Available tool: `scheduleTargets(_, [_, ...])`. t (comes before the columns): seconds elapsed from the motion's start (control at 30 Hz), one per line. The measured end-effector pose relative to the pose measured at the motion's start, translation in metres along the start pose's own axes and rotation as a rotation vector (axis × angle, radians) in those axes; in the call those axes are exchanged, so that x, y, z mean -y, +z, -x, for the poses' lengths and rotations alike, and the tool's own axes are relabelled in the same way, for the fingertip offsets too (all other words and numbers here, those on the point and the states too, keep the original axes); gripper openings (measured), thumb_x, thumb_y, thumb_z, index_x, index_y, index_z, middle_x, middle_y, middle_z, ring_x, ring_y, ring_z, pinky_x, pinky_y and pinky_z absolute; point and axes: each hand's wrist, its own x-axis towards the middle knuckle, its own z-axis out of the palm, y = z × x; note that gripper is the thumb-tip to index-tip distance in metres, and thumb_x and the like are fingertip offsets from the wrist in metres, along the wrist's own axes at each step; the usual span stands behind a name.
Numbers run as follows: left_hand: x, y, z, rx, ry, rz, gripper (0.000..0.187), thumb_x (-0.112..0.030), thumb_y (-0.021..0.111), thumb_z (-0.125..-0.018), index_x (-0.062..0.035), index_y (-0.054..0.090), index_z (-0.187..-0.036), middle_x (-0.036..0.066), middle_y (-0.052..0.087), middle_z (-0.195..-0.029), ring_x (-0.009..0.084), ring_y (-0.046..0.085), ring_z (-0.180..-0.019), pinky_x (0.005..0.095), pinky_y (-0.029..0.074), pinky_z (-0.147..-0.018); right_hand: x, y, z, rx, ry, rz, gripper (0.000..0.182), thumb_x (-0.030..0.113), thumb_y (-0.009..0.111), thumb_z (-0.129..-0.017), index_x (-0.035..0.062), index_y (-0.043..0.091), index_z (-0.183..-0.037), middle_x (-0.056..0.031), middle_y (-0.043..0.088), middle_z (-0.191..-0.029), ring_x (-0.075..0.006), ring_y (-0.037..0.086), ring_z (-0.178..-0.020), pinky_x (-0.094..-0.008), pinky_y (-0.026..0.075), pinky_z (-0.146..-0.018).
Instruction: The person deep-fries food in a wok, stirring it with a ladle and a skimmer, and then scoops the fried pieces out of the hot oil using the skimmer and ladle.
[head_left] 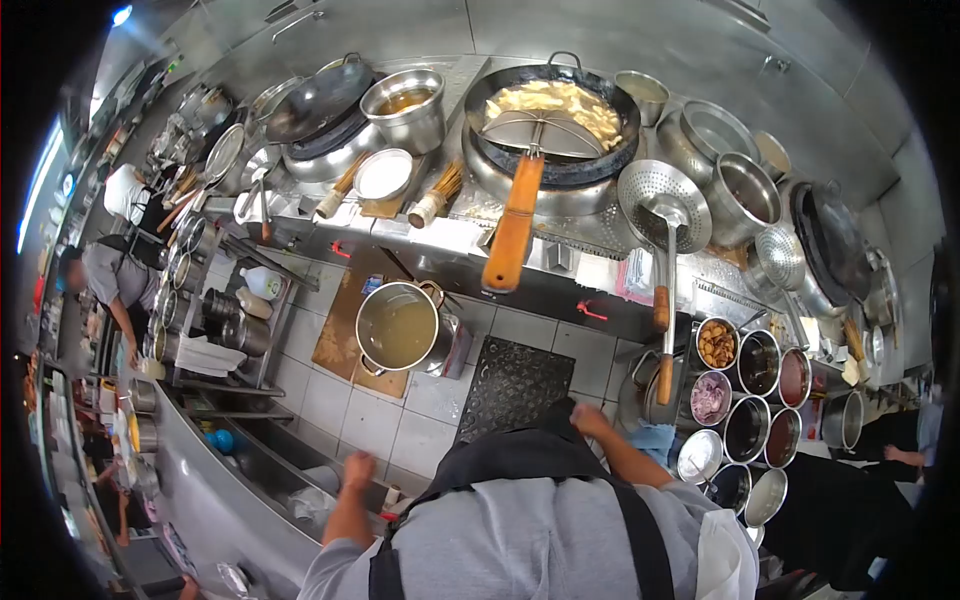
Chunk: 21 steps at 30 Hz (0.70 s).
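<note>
My left hand [358,468] hangs low at my left side, its fingers curled in, with nothing visible in it. It is near the steel counter edge [240,490]. My right hand [590,418] is beside my black apron [520,440], fingers also curled, with nothing seen in them. Both hands are well away from the stove. Ahead, pale yellow pieces [550,100] lie in a large black wok [625,160]. A wire strainer [540,130] rests across the wok, its wooden handle [515,230] pointing toward me.
A large pot of cloudy liquid [398,328] stands low in front of me, beside a black floor mat [515,385]. Perforated ladles [665,200] lie on the stove. At right stand several ingredient tins [745,430]. Co-workers [115,270] are at the left; another person's hand [903,455] shows far right.
</note>
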Motion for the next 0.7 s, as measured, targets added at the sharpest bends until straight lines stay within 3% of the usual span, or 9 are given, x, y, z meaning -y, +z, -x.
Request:
scheduleTargets(0.03, [0.020,-0.035,0.017,-0.164,0.142,-0.274,0.026,-0.023,0.057,-0.081,-0.0002,0.067,-0.088,0.018,0.068,-0.082,0.0338,0.066,-0.078,0.0438,0.051,-0.070,-0.067,0.055,-0.017,-0.066,-0.119,0.273,0.025,0.026,0.068,-0.075,0.0106,0.070,-0.094,-0.0174,0.068,-0.087,-0.0350,0.066,-0.084,-0.0459,0.051,-0.073])
scheduleTargets(0.07, [0.039,-0.061,0.028,-0.288,0.033,-0.191,0.025,-0.022,0.057,-0.082,-0.0029,0.067,-0.094,0.020,0.068,-0.091,0.0384,0.066,-0.088,0.0459,0.050,-0.075,-0.113,0.094,-0.033,0.537,-0.298,0.846,0.018,0.023,0.068,-0.070,0.0115,0.072,-0.083,-0.0171,0.067,-0.079,-0.0359,0.066,-0.078,-0.0457,0.052,-0.069])
scheduleTargets(0.13, [0.074,-0.119,0.059,-0.451,0.038,-0.274,0.025,-0.018,0.056,-0.084,-0.0012,0.065,-0.101,0.023,0.067,-0.099,0.0391,0.064,-0.097,0.0458,0.049,-0.081,-0.183,0.140,-0.011,0.112,-0.659,0.651,0.014,0.022,0.069,-0.064,0.0123,0.073,-0.074,-0.0146,0.066,-0.074,-0.0350,0.065,-0.075,-0.0447,0.053,-0.066])
scheduleTargets(0.27, [0.145,-0.159,0.080,-0.700,0.101,-0.273,0.021,-0.024,0.063,-0.084,-0.0030,0.061,-0.083,0.017,0.063,-0.085,0.0366,0.061,-0.083,0.0456,0.048,-0.075,-0.097,0.092,0.073,-0.022,-0.657,0.792,0.016,0.021,0.069,-0.062,0.0125,0.073,-0.075,-0.0113,0.067,-0.074,-0.0327,0.066,-0.075,-0.0440,0.052,-0.064])
scheduleTargets(0.43, [0.162,-0.150,0.074,-0.688,0.216,-0.296,0.023,-0.026,0.063,-0.085,-0.0036,0.064,-0.083,0.016,0.065,-0.084,0.0354,0.062,-0.081,0.0435,0.048,-0.073,-0.028,0.096,0.078,0.178,-0.244,0.739,0.022,0.019,0.063,-0.074,0.0089,0.071,-0.092,-0.0129,0.069,-0.095,-0.0311,0.066,-0.090,-0.0439,0.053,-0.076])
scheduleTargets(0.5, [0.156,-0.150,0.077,-0.697,0.165,-0.181,0.024,-0.027,0.063,-0.085,-0.0034,0.065,-0.084,0.016,0.066,-0.083,0.0351,0.063,-0.081,0.0432,0.049,-0.073,-0.017,0.117,0.063,-0.202,-0.189,0.172,0.023,0.021,0.062,-0.077,0.0071,0.071,-0.093,-0.0112,0.070,-0.093,-0.0307,0.066,-0.082,-0.0421,0.053,-0.072])
scheduleTargets(0.57, [0.156,-0.153,0.076,-0.674,0.180,-0.187,0.026,-0.030,0.063,-0.086,-0.0037,0.065,-0.086,0.017,0.066,-0.084,0.0360,0.063,-0.081,0.0442,0.049,-0.073,-0.020,0.138,0.025,-0.235,-0.452,0.171,0.026,0.023,0.063,-0.080,0.0053,0.070,-0.097,-0.0108,0.070,-0.093,-0.0284,0.067,-0.079,-0.0397,0.053,-0.071])
scheduleTargets(0.63, [0.159,-0.164,0.074,-0.660,0.189,-0.233,0.027,-0.032,0.063,-0.086,-0.0041,0.065,-0.086,0.017,0.066,-0.085,0.0365,0.063,-0.082,0.0447,0.048,-0.074,0.074,0.115,0.072,-0.070,-0.005,-0.162,0.029,0.027,0.069,-0.080,0.0086,0.067,-0.102,-0.0106,0.070,-0.093,-0.0277,0.067,-0.083,-0.0395,0.052,-0.074])
scheduleTargets(0.7, [0.157,-0.174,0.067,-0.654,0.149,-0.262,0.029,-0.033,0.063,-0.086,-0.0044,0.065,-0.086,0.016,0.066,-0.086,0.0370,0.063,-0.083,0.0446,0.049,-0.074,0.083,0.122,0.072,-0.016,-0.072,-0.141,0.028,0.027,0.068,-0.082,0.0088,0.067,-0.104,-0.0096,0.070,-0.093,-0.0268,0.067,-0.082,-0.0397,0.052,-0.074])
